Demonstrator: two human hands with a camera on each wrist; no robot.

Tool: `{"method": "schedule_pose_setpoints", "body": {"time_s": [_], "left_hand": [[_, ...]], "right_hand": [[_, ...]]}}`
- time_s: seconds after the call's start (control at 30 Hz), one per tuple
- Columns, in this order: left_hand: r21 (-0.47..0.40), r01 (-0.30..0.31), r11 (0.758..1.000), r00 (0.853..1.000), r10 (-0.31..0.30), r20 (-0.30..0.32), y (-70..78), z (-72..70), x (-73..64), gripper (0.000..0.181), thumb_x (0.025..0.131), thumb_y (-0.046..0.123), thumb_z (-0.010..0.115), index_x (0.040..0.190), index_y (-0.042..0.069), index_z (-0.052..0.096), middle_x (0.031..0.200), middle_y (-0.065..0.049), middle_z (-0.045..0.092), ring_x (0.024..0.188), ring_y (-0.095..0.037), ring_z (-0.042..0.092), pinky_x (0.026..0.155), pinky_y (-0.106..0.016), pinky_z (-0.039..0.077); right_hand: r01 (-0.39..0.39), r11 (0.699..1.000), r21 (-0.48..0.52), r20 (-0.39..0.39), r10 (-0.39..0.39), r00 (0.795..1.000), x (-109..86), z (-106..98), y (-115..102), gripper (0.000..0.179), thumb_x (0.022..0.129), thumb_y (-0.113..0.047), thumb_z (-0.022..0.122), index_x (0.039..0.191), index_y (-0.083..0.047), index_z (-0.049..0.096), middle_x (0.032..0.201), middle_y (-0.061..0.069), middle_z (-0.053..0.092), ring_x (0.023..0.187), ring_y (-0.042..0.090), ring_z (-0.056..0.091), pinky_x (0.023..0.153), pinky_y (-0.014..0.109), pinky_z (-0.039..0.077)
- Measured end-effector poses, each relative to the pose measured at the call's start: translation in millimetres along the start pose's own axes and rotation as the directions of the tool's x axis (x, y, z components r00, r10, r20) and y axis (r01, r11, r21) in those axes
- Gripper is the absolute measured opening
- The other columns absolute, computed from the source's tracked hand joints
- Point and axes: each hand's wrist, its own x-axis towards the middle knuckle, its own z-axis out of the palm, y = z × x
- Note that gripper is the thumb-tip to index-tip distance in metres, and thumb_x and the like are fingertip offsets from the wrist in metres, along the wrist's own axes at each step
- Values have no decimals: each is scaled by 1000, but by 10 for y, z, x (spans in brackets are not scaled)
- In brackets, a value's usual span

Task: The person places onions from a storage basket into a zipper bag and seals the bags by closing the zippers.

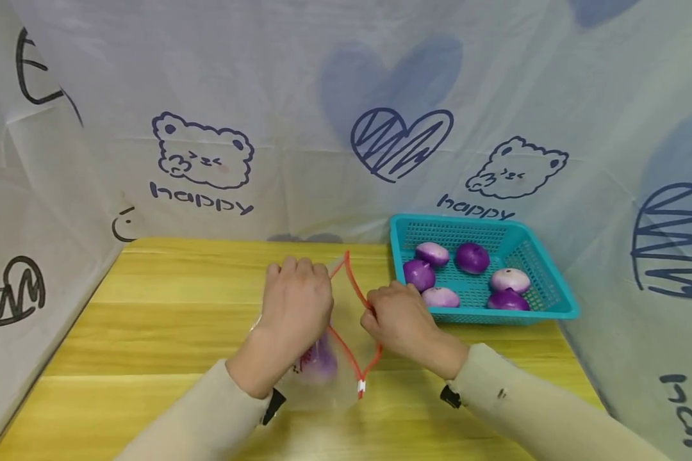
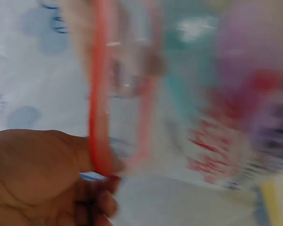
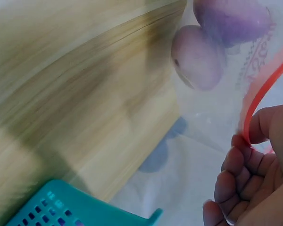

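Note:
A clear zip bag (image 1: 308, 398) with a red-orange zip edge and white slider (image 1: 361, 386) is held up between both hands, its mouth spread into a diamond. My left hand (image 1: 296, 298) grips one side of the mouth; in the left wrist view the thumb (image 2: 42, 155) presses the red edge against the fingers. On the opposite side my right hand (image 1: 400, 320) pinches the red edge between thumb and fingertips. Inside the bag, the right wrist view shows two purple onions, a paler one (image 3: 198, 59) and a darker one (image 3: 236, 19). Red print marks the bag.
A turquoise perforated basket (image 1: 544, 275) stands at the back right of the wooden table (image 1: 167, 320), just beyond the right hand. Several purple and pale onions (image 1: 471, 257) lie in it. A white printed cloth (image 1: 300, 128) hangs behind and at both sides.

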Motion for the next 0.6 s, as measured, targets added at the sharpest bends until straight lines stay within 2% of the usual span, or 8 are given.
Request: {"method": "schedule_pose_setpoints", "body": {"time_s": [0.13,0.2,0.37,0.6], "left_hand": [[-53,-42,998,998,43,35,-88,214,-62,23,84,13,73,72,7,54,69,-6,50,65,-25,45,57,-37,34],[-77,-59,995,998,61,27,-112,286,-95,22,83,14,73,74,7,54,70,-6,50,66,-26,46,57,-38,36],[-105,-77,991,997,77,-6,-118,352,-126,23,83,11,70,72,8,50,67,-4,46,64,-25,43,56,-36,33],[-127,-65,990,998,64,-17,-104,348,-129,27,82,9,70,70,9,47,67,-1,32,62,-22,35,55,-34,29]], "right_hand": [[-25,999,-35,13,26,1000,17,61,13,29,88,-21,67,65,-20,48,63,-5,47,70,22,47,66,37,33],[-31,999,-45,14,32,999,20,86,29,29,88,-21,68,66,-20,49,63,-5,48,71,22,48,67,37,33],[-24,997,-76,-4,24,1000,22,135,74,26,89,-22,68,69,-18,52,66,-4,51,74,24,51,67,38,34],[-20,998,-68,-29,18,999,26,144,122,21,89,-21,69,73,-16,57,70,-1,56,80,27,56,70,40,39]]}}
